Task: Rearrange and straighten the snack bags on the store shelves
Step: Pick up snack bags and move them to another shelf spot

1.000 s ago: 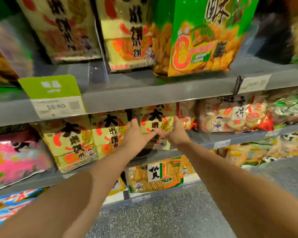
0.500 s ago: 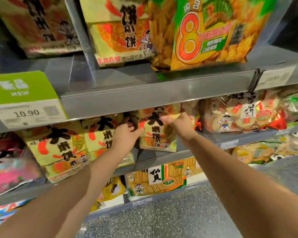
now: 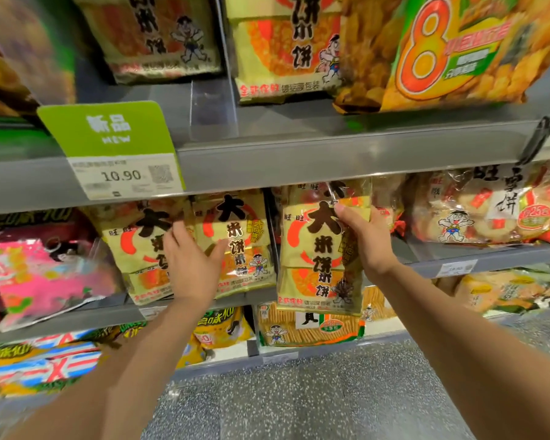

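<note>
Upper shelf [image 3: 331, 160]: two yellow rice-cracker packs [image 3: 286, 49] standing upright, a clear divider [image 3: 213, 106] between them; to their right a large green-and-orange bag [image 3: 442, 49] marked with a big 8. A green price tag [image 3: 111, 144] reading 10.90 is clipped to the rail.

Middle shelf [image 3: 426, 265]: a pink bag [image 3: 45, 274] leaning at far left; two yellow bags [image 3: 235, 239] side by side, fronts out; a clear bag of round crackers [image 3: 477, 208] at right.

Lower shelf: an orange stick-cracker bag [image 3: 308, 328] and, further left, a blue-and-red striped bag [image 3: 45, 366].

Held yellow bag [image 3: 318, 249]: out in front of the middle shelf, between the two shelved yellow bags and the clear bag. Long axis vertical, printed face toward the aisle, top under the upper rail, bottom edge hanging past the middle shelf's lip and overlapping the stick-cracker bag.

Right hand [image 3: 367, 246]: thumb on the front, fingers curled behind, clamped on that bag's upper right edge.

Left hand [image 3: 191, 265]: fingers apart and nearly straight, laid flat across the fronts of the two shelved yellow bags.
</note>
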